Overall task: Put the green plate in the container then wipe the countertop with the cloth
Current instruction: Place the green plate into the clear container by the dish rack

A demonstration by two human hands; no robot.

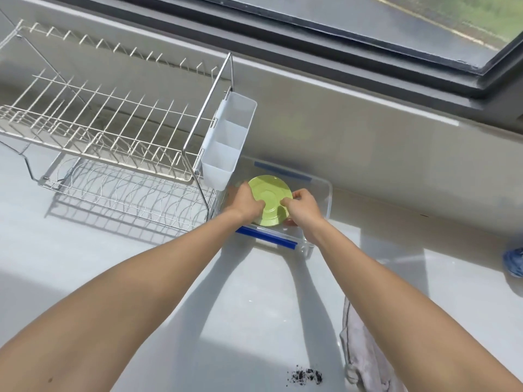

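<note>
Head view: two hands [278, 206] grip one green plate [270, 198] (tilted) over one container [322, 193].

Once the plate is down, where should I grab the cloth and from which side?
Pinch the cloth at its bunched upper fold, from above with the right hand. It lies crumpled flat on the countertop, under the right forearm, so no edge stands free to slide under.

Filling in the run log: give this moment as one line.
step: plate into container | hands: left and right grip green plate over clear container | cloth: untouched | crumbs: unwiped
</note>
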